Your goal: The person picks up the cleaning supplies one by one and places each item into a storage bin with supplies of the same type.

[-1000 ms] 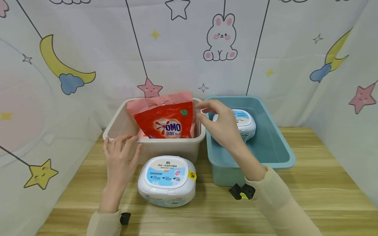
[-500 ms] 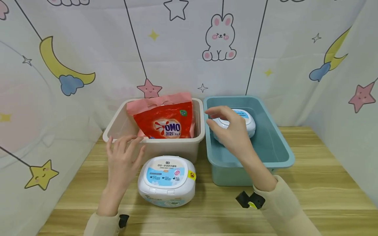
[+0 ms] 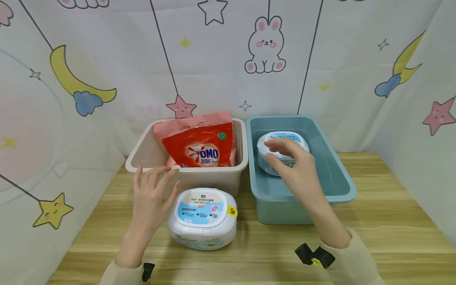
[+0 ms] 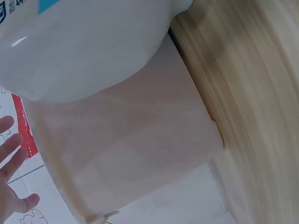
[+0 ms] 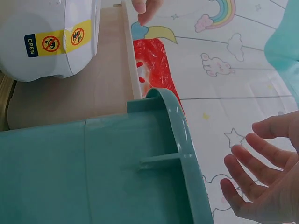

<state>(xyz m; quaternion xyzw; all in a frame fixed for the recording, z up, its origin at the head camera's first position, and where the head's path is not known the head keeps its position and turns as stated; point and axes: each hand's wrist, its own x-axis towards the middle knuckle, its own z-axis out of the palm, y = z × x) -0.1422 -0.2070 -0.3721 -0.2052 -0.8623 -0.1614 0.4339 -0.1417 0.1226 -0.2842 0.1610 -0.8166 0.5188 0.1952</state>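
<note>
My left hand (image 3: 151,198) hovers in front of the beige bin (image 3: 222,180), fingers spread and holding nothing. Beside it, on the table, stands a white lidded tub of laundry pods (image 3: 203,235) with a blue label. In the bin leans a red and pink OMO laundry powder bag (image 3: 199,146). Over the teal bin (image 3: 329,158) is my right hand (image 3: 301,170), its fingers loosely bent with nothing between them. A second white laundry pod tub (image 3: 263,148) sits inside that bin, partly hidden behind the right hand. The right wrist view shows the right hand (image 5: 268,186) beyond the teal rim.
Both bins stand side by side at the back of a wood-grain table (image 3: 267,257). Behind and around them hangs a white curtain (image 3: 213,59) printed with stars, moons and a rabbit. The near tub stands right in front of the beige bin.
My right hand has moved right and toward me, from the gap beside the powder bag to over the teal bin. My left hand has shifted slightly right. The bins and tubs stay put.
</note>
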